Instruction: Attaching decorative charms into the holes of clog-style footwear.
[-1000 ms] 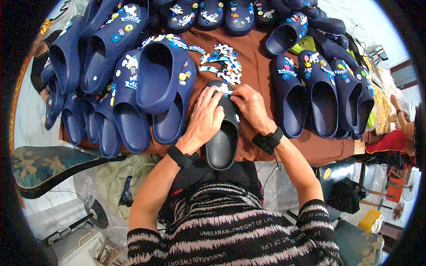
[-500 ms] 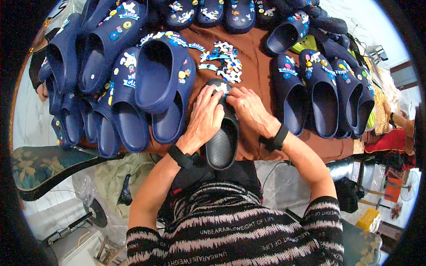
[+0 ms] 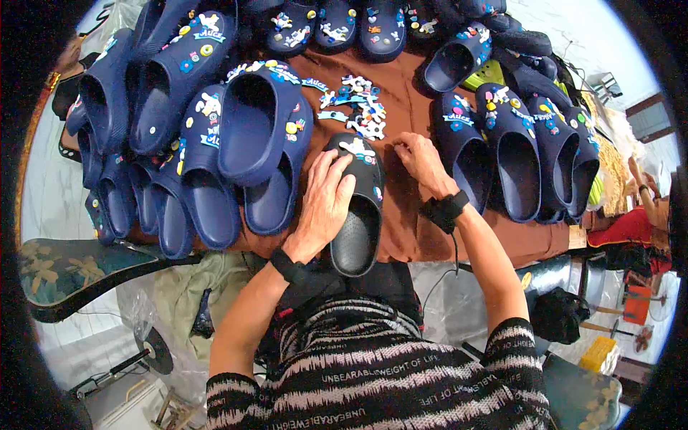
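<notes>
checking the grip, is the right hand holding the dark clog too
No, only the left hand rests on the dark clog; the right hand lies beside it on the brown cloth.

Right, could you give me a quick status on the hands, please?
Left hand grips dark clog. Right hand off it, near loose charms. Nothing blocking.

Hands at a dark clog on a brown table, head view.
Left hand (image 3: 326, 204) laid over the side of the dark clog (image 3: 358, 208), fingers on its upper. Right hand (image 3: 423, 161) just beside the clog's toe, fingertips down on the brown table (image 3: 408, 107). Loose pile of small charms (image 3: 358, 107) near, beyond the toe. Navy clogs stacked at left (image 3: 215, 143) and lined up at right (image 3: 516, 150), charms on their uppers.
</notes>
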